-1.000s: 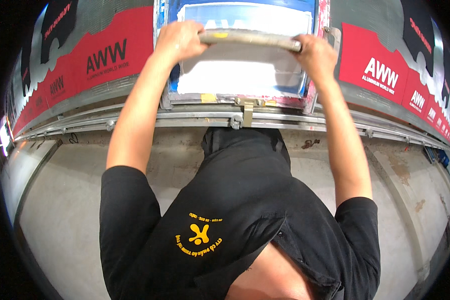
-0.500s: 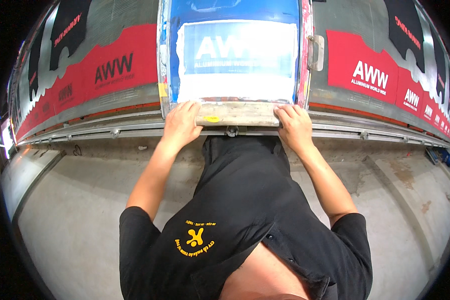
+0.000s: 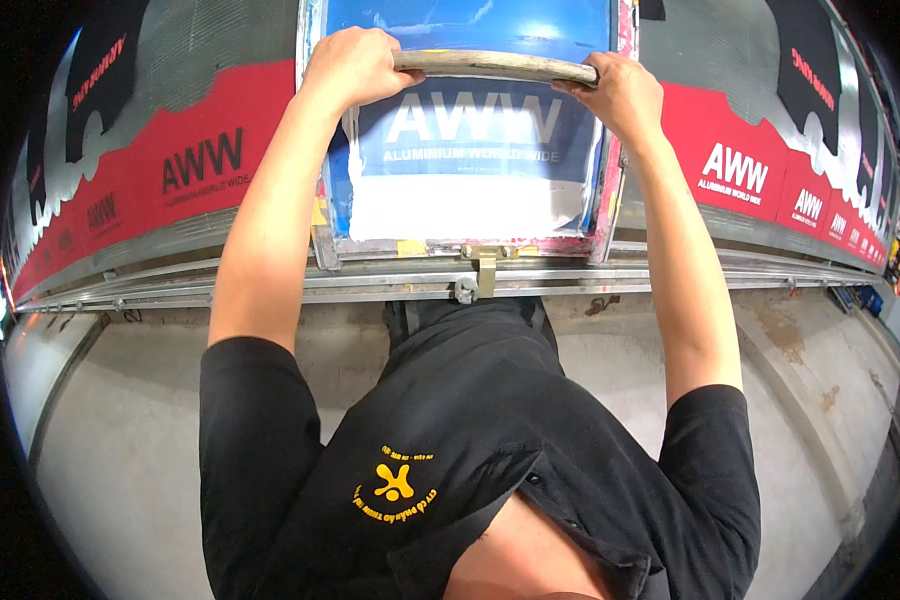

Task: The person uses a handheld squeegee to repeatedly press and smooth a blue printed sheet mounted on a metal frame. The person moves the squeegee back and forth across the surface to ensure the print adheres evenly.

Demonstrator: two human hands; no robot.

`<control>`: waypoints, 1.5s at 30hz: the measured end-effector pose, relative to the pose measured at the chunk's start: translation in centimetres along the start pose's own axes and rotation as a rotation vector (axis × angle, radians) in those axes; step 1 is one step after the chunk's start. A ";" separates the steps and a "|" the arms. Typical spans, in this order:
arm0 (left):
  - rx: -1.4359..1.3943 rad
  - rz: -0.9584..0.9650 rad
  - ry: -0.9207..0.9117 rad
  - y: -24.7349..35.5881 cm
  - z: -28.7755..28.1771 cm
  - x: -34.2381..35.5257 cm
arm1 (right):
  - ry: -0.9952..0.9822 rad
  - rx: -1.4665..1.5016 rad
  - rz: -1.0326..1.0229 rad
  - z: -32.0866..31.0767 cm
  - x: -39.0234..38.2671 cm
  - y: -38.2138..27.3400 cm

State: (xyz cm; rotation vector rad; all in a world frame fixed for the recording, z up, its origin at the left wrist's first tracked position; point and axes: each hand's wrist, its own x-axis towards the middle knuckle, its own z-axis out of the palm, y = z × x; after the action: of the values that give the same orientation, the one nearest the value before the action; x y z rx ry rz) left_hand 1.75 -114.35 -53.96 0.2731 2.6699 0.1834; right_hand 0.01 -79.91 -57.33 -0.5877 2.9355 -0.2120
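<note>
A long wooden-backed squeegee [image 3: 500, 66] lies crosswise over the far part of a blue printing screen [image 3: 450, 22]. My left hand [image 3: 355, 68] is closed round its left end, and my right hand [image 3: 622, 95] grips the right end, thumb beneath. Both arms reach forward. Nearer me, the screen's stencil area shows pale lettering with a band of white ink [image 3: 460, 208] below it. The squeegee's blade edge is hidden from this angle.
Red cloth panels with printed lettering [image 3: 205, 165] lie on the grey table to the left, and more red panels [image 3: 740, 165] to the right. Black cut pieces [image 3: 808, 55] lie farther back. A metal rail [image 3: 370, 285] runs along the table's near edge, with a metal bracket [image 3: 486, 272] on the screen frame above it.
Both hands have moved the squeegee from the screen's near edge to its far part. The near frame edge and bracket now show, and my arms are stretched farther forward.
</note>
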 end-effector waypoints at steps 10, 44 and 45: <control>-0.090 -0.109 -0.010 3.7 5.7 -11.2 | 0.161 0.048 -0.031 2.5 -12.2 -3.1; -0.106 -0.102 -0.232 7.0 4.9 -15.4 | -0.075 0.081 -0.088 0.6 -16.3 -3.7; -0.083 -0.103 -0.171 7.3 4.9 -14.5 | -0.199 0.064 -0.035 -0.5 -14.9 -4.1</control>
State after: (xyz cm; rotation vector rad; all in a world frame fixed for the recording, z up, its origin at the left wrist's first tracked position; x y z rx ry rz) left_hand 17.85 -110.06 -50.94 0.1194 2.4927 0.2277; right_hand 15.04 -77.78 -54.56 -0.6134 2.7185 -0.2354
